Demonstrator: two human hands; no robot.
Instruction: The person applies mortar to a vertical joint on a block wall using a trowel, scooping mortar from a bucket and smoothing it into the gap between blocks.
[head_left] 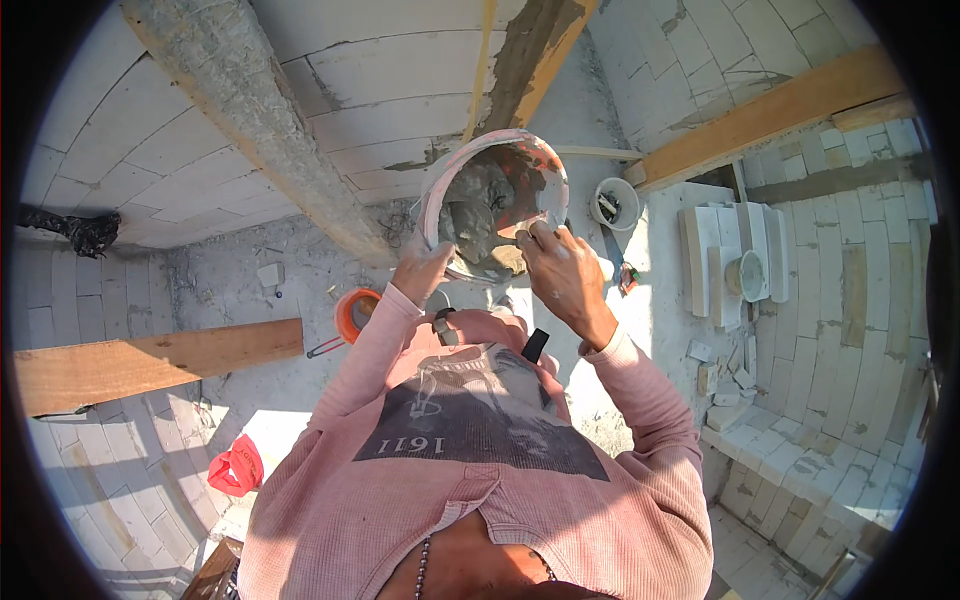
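A round bucket point(553, 165), pale outside and orange inside, is held up in front of me, tipped so that its inside shows. Wet grey mortar point(478, 205) clings to its wall and lies in it. My left hand point(424, 268) grips the near left part of the rim, thumb over the edge. At the near right rim, my right hand point(562, 272) has its fingers curled round a hand tool; a pale handle end point(605, 268) shows beside it. The tool's working end is hidden by the hand and bucket. Mortar smears mark both hands.
An orange bucket point(352, 312) stands on the floor at left, a white bucket point(616, 204) at right. Pale blocks point(712, 262) are stacked farther right, with a small tub point(748, 276). A slanting concrete post point(265, 130) and wooden beams point(160, 362) cross the space. Red cloth point(236, 468) lies lower left.
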